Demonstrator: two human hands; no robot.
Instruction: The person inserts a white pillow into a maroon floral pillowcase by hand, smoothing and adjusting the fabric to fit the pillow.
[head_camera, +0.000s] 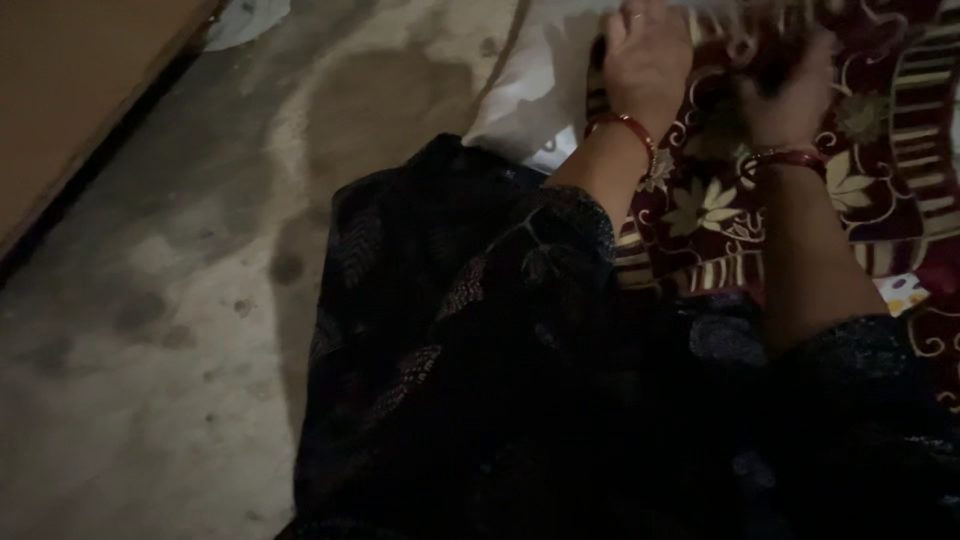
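1. Head view, looking down in dim light: the person's left hand (645, 55) and right hand (795, 85) both reach forward onto a dark red patterned cloth (880, 150) at the top right of the frame.
2. The left hand lies curled, knuckles up, at the cloth's left edge, where the cloth meets a white fabric (525, 95); whether its fingers pinch the cloth cannot be told, since they are folded under.
3. The right hand rests on the cloth just beside the left, blurred, its fingers bent down into the folds; its hold cannot be made out either.
4. Each wrist wears a red bangle (625, 125).
5. The cloth, with cream flowers and stripes, spreads from the top edge down along the right side, partly under the forearms.
6. A dark printed garment (470, 370) covers the person's lap and fills the lower middle.
7. Grey stained concrete floor (170, 330) lies to the left, with a brown board (70, 90) at the upper left corner.
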